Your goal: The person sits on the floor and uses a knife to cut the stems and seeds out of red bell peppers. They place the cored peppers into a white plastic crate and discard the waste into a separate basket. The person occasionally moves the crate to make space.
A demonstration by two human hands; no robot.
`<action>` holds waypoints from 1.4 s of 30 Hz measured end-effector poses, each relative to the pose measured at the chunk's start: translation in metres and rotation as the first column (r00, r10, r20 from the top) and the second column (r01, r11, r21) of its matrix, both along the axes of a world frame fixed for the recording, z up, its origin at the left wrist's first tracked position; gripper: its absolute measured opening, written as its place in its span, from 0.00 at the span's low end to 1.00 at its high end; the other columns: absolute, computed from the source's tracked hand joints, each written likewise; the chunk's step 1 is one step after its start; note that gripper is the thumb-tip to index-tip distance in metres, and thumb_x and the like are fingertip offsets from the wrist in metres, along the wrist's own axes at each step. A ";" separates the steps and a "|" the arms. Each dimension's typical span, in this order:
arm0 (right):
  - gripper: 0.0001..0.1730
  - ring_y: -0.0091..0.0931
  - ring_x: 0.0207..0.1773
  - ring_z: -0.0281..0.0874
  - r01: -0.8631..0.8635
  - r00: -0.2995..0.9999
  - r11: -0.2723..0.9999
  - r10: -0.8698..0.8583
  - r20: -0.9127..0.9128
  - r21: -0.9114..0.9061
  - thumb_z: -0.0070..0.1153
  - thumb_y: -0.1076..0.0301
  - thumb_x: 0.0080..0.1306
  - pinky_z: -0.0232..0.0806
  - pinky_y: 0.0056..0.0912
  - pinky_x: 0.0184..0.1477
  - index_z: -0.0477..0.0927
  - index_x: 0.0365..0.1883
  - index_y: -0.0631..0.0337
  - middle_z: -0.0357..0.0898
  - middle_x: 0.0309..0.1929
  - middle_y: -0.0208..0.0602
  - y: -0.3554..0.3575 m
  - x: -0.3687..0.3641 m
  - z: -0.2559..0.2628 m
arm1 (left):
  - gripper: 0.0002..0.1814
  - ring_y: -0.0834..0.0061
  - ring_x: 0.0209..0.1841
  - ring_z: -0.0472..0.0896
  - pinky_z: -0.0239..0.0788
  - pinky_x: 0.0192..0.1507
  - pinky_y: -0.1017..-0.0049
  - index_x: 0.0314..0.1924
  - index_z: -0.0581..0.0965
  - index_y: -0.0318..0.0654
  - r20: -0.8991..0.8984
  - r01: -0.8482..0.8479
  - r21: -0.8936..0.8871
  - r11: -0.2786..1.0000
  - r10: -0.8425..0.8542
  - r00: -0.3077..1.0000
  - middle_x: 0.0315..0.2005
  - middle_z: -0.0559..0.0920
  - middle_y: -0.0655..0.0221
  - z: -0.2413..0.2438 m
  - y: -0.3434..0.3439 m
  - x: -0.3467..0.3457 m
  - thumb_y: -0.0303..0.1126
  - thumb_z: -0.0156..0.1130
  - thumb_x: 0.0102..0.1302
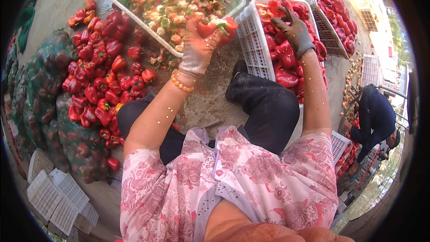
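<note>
In a pale work glove, my left hand [198, 48] grips a cut red bell pepper [230, 28] whose white core and green stem end show. It is over the near right corner of a white plastic crate [142, 28] full of pepper cores and seeds [181, 3]. My right hand [294, 32], in a grey glove, holds a knife [284, 6] with its dark blade pointing up and away. Below that hand stands a second white crate [253, 37], heaped with red peppers [287, 55], several of them cut open. Pale seeds stick to both forearms.
Whole red peppers [100, 84] lie piled on the concrete floor to the left, beside green mesh sacks [43, 77] of peppers. Another filled crate [327, 33] stands far right. Upturned crates [58, 196] sit lower left. A person in dark clothes [376, 117] bends down at right.
</note>
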State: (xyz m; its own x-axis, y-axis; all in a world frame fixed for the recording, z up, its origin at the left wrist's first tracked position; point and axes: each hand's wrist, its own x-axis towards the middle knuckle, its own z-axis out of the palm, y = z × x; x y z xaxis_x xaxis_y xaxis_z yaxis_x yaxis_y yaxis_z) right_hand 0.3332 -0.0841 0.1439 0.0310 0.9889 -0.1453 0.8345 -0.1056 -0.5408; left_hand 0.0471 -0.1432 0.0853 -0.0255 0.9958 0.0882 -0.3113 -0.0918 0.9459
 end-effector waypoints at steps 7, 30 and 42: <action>0.29 0.22 0.40 0.79 -0.483 0.846 0.874 0.452 -0.283 -0.049 0.69 0.56 0.57 0.71 0.27 0.42 0.78 0.53 0.62 0.82 0.36 0.37 -0.040 -0.143 0.045 | 0.21 0.56 0.36 0.81 0.72 0.39 0.66 0.52 0.71 0.37 -0.435 -0.064 0.165 0.984 0.131 0.891 0.33 0.81 0.55 0.015 -0.002 -0.014 0.46 0.57 0.69; 0.51 0.45 0.59 0.74 -0.345 0.891 0.939 0.329 -0.312 0.006 0.60 0.30 0.52 0.64 0.39 0.61 0.69 0.64 0.61 0.75 0.55 0.56 -0.009 -0.162 0.012 | 0.28 0.66 0.45 0.82 0.78 0.42 0.65 0.54 0.73 0.41 0.370 0.093 -0.565 0.820 0.151 0.917 0.48 0.80 0.66 -0.003 0.014 -0.058 0.53 0.63 0.62; 0.12 0.15 0.23 0.69 0.349 0.429 0.911 -0.364 -0.827 -0.219 0.58 0.58 0.68 0.63 0.17 0.26 0.78 0.40 0.56 0.73 0.25 0.23 -0.156 0.106 0.049 | 0.23 0.61 0.43 0.83 0.77 0.46 0.64 0.59 0.70 0.34 0.417 0.700 -0.454 0.551 -0.563 0.714 0.46 0.81 0.55 -0.006 -0.022 0.032 0.43 0.54 0.71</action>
